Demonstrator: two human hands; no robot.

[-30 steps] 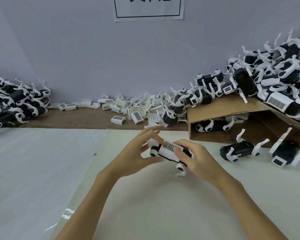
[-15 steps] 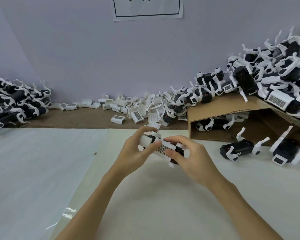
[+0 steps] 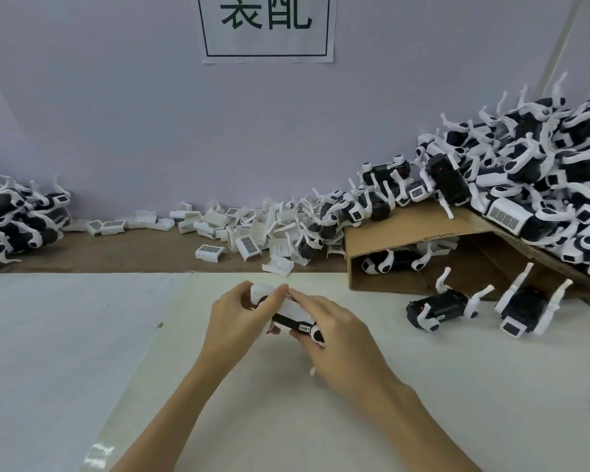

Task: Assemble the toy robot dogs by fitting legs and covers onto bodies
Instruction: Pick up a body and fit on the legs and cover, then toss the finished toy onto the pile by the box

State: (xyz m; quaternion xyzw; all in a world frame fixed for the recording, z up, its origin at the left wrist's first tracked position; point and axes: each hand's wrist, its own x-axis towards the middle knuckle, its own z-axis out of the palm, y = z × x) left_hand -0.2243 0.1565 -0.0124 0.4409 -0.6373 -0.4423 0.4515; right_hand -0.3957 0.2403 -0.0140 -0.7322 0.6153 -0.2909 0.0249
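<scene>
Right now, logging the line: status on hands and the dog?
Both hands gripping: left hand, right hand. Toy dog held above the table. Nothing in the way.

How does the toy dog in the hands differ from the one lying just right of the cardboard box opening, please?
The held toy dog is gripped above the table by the left hand and right hand; the loose toy dog lies untouched on the white table. The loose one's white legs stick up in plain view; the held one's are mostly hidden. Both are black and white.
</scene>
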